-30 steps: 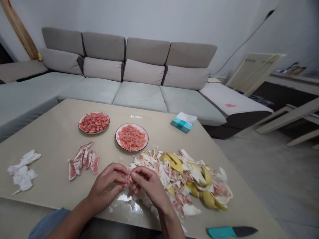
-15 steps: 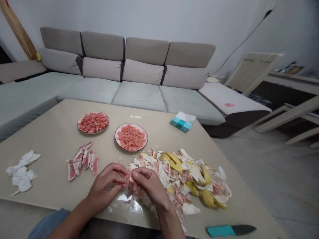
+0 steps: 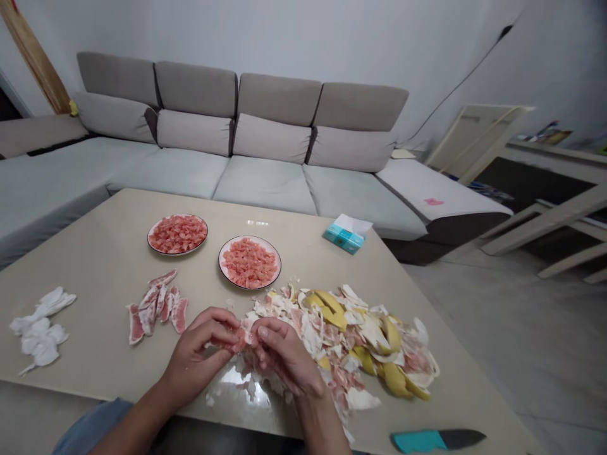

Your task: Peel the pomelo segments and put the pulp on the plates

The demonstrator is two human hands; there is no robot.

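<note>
Since the earlier frame, the left hand (image 3: 196, 354) is lifting slightly and the right hand (image 3: 284, 357) is rolling inward. A grey fabric sofa (image 3: 265, 183) is standing beyond the beige tabletop (image 3: 95, 272), which is carrying a heap of yellow-and-white citrus peel (image 3: 360, 341) and two round white plates (image 3: 249, 288) of pink pulp. Both grips are clenching a small pink fragment of citrus flesh (image 3: 241, 338), holding it between the fingertips just left of the heap. A teal-handled kitchen knife (image 3: 417, 441) is lying near the tabletop's front edge.
</note>
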